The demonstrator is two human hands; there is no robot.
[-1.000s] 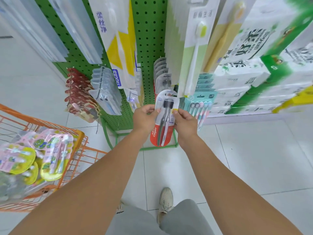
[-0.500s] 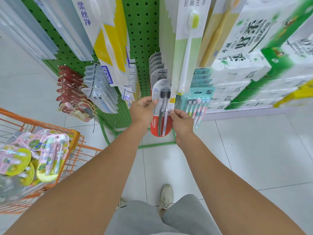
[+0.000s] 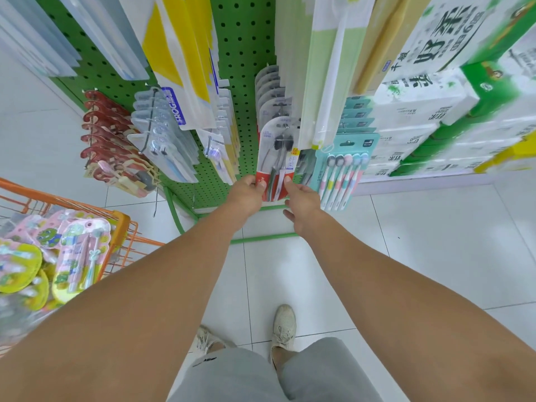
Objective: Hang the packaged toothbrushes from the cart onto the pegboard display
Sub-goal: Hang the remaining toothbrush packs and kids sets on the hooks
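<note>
Head: toothbrush pack [image 3: 276,158] upright, bristles up.

- The pegboard [image 3: 246,53] stands ahead of me; the cart [image 3: 121,224] sits at my left.
- My left hand [image 3: 246,192] and right hand [image 3: 301,201] flank the toothbrush pack [image 3: 275,158].
- Stacked tissue packs [image 3: 435,117] sit to the right.
</note>
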